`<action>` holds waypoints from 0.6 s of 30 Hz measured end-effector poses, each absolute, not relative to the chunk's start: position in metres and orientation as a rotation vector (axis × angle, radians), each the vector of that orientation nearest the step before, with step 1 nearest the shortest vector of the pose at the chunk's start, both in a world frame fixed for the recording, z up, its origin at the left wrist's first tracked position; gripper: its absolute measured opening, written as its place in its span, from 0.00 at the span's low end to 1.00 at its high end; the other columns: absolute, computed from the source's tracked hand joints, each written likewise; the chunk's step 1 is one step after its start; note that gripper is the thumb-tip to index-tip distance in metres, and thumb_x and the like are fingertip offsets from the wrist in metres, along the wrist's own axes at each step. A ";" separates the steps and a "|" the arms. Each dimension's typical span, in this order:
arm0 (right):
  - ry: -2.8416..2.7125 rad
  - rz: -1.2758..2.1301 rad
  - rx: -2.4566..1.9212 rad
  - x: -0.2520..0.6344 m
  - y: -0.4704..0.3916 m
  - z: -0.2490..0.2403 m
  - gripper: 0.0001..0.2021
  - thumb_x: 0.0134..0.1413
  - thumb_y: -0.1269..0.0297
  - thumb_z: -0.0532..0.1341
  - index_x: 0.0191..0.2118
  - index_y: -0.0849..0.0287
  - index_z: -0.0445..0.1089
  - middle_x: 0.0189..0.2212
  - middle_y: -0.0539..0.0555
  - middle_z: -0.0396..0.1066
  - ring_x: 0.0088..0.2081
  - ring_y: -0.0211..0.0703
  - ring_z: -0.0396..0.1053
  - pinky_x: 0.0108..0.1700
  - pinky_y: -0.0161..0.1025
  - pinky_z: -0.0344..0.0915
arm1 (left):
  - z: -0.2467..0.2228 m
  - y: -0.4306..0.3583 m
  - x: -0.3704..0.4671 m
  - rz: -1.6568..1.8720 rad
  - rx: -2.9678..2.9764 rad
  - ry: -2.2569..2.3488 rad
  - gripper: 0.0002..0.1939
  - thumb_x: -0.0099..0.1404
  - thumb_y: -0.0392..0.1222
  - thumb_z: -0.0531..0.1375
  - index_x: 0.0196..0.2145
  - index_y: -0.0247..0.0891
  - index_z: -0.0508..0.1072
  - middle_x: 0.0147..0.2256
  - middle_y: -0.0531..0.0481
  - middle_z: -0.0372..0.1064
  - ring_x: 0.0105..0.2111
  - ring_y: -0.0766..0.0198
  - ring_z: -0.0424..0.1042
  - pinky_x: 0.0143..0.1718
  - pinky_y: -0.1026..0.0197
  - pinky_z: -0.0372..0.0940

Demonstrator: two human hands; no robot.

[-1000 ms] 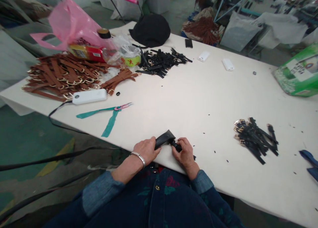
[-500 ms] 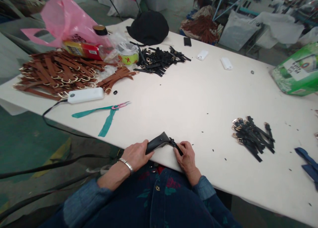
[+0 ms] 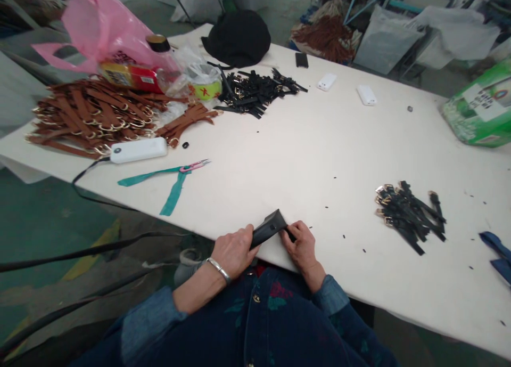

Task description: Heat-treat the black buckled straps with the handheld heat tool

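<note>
My left hand, with a silver bangle at the wrist, is wrapped round a black hand-held tool with a long body and a wider, squared-off end. I cannot make out what kind of tool it is. My right hand is closed in a pinch on a short black strap, mostly hidden by the fingers. The tool's wide end is right at the strap, and whether they touch is unclear. Both hands are at the table's near edge. To their right lies a small pile of black buckled straps.
Pink-handled thread snips with teal ribbon lie left on the white table. Beyond are a white power bank, brown straps, more black straps and a black cap. A green package stands far right.
The left hand and the tool have moved right, toward the right hand. The tool's wide end now covers part of the black strap that showed before.
</note>
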State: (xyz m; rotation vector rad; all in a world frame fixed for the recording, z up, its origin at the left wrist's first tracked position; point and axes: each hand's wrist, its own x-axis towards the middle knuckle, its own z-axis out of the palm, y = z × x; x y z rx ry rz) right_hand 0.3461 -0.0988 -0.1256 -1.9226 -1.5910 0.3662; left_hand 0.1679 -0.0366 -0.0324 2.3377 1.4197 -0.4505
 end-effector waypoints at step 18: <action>-1.542 0.378 -1.922 0.347 -0.098 -0.127 0.09 0.50 0.66 0.55 0.34 0.56 0.71 0.25 0.51 0.62 0.30 0.37 0.60 0.32 0.34 0.57 | -0.032 -0.023 0.166 -0.506 2.375 1.497 0.22 0.58 0.58 0.44 0.39 0.39 0.61 0.31 0.44 0.70 0.32 0.55 0.70 0.30 0.58 0.60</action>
